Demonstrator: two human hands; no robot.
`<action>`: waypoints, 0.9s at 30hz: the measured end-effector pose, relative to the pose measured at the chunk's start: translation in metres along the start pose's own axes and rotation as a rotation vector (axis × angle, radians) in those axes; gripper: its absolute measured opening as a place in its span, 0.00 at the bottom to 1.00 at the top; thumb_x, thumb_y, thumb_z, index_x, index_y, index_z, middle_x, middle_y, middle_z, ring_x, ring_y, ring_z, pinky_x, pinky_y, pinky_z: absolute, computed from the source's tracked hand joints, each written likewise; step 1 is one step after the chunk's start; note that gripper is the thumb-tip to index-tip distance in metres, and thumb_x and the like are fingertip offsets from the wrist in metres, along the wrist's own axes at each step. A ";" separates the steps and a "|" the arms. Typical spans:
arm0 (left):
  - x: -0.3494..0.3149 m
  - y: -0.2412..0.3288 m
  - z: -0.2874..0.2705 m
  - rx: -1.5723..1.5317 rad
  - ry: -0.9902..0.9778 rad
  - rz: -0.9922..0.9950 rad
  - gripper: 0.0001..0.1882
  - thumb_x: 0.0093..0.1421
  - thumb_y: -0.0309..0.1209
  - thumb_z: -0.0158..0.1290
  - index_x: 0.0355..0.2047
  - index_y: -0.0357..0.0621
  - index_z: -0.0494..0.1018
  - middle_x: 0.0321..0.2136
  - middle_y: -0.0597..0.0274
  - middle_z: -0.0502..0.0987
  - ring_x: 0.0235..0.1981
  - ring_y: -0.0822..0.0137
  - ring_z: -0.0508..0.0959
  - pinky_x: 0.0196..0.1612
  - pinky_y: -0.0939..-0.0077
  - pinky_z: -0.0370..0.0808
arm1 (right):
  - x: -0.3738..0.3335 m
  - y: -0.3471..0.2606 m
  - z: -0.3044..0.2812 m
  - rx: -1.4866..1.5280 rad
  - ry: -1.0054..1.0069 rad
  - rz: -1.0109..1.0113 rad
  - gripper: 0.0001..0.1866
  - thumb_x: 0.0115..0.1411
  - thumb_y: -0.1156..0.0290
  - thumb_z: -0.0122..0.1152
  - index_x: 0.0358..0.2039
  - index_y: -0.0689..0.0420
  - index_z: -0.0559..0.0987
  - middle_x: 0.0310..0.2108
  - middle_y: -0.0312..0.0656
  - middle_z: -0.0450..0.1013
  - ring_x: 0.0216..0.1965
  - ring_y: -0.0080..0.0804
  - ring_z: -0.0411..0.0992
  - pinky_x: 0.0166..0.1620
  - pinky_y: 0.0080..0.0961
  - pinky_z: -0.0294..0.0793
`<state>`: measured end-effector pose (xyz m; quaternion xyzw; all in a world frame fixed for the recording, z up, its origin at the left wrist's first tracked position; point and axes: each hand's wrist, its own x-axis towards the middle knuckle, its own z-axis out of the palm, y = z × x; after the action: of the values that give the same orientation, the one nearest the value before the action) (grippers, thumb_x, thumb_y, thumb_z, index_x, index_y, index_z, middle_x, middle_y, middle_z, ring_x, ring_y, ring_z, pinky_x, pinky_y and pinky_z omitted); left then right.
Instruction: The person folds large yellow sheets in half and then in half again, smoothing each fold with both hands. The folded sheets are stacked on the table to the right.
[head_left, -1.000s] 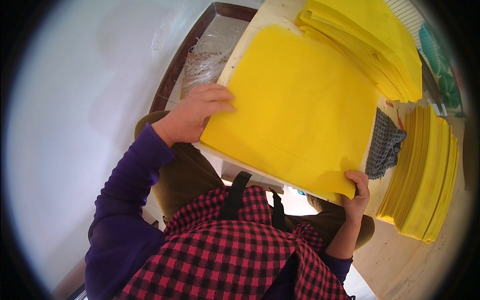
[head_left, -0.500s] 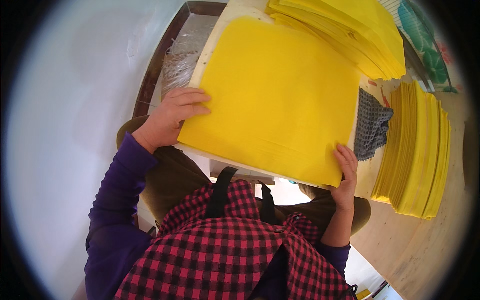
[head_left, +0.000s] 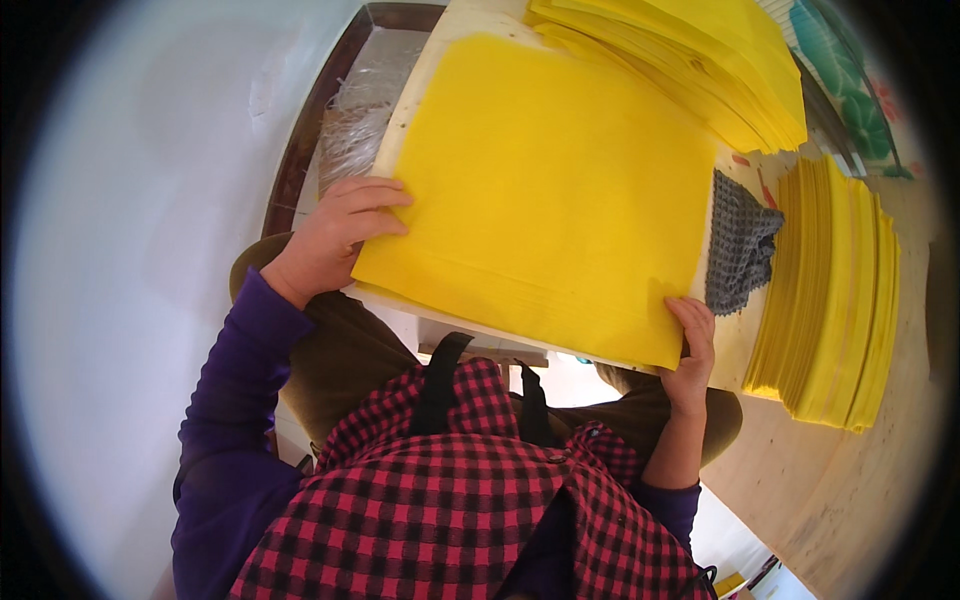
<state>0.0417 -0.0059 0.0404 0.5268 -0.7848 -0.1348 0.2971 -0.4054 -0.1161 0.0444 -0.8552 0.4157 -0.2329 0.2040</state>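
Note:
A large yellow fabric sheet point(head_left: 550, 190) lies spread flat on a pale wooden board point(head_left: 392, 150) in front of me. At its near left corner, my left hand point(head_left: 345, 232) has its fingers on top of the edge, with the thumb hidden below. My right hand point(head_left: 690, 345) holds the near right corner, fingers bent over the top and thumb out of sight. The sheet's near edge slightly overhangs my lap. Faint crease lines run along that edge.
Beyond the sheet rises a thick stack of yellow fabric point(head_left: 690, 60). To the right stands another folded yellow stack point(head_left: 825, 300) on a wooden table point(head_left: 800, 480). A grey waffle-textured cloth point(head_left: 742, 245) lies between. Left of the board is clear plastic wrapping point(head_left: 365, 110).
Both hands keep the same places on the sheet's near corners. The view has shifted very slightly; the sheet appears a touch further left and otherwise unchanged.

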 end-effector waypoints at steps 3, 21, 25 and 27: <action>0.000 0.000 0.000 0.004 0.006 0.005 0.15 0.47 0.20 0.57 0.37 0.45 0.76 0.47 0.57 0.76 0.52 0.53 0.72 0.53 0.62 0.66 | 0.001 0.000 0.000 0.006 0.010 -0.019 0.24 0.42 0.81 0.66 0.44 0.59 0.78 0.45 0.42 0.75 0.51 0.44 0.68 0.56 0.34 0.66; -0.005 -0.008 0.006 -0.254 0.022 -0.117 0.12 0.48 0.18 0.59 0.34 0.45 0.81 0.39 0.64 0.81 0.49 0.57 0.76 0.51 0.66 0.72 | 0.001 0.004 0.002 0.141 0.015 -0.023 0.19 0.40 0.90 0.60 0.34 0.59 0.80 0.43 0.41 0.75 0.50 0.40 0.70 0.56 0.32 0.66; -0.002 -0.007 0.005 -0.327 0.043 -0.165 0.11 0.50 0.18 0.58 0.34 0.43 0.81 0.38 0.63 0.81 0.47 0.58 0.76 0.51 0.68 0.72 | 0.004 0.005 -0.001 0.168 0.009 -0.004 0.15 0.47 0.89 0.58 0.35 0.59 0.79 0.42 0.41 0.75 0.48 0.38 0.71 0.55 0.29 0.66; -0.001 -0.004 0.004 -0.369 0.063 -0.241 0.11 0.50 0.19 0.57 0.35 0.42 0.80 0.37 0.61 0.81 0.46 0.59 0.77 0.51 0.69 0.71 | 0.003 0.005 -0.002 0.210 0.021 0.052 0.12 0.52 0.87 0.57 0.36 0.60 0.79 0.40 0.40 0.75 0.46 0.36 0.71 0.54 0.27 0.67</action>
<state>0.0424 -0.0066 0.0350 0.5575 -0.6685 -0.2941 0.3947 -0.4077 -0.1221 0.0436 -0.8155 0.4131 -0.2788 0.2942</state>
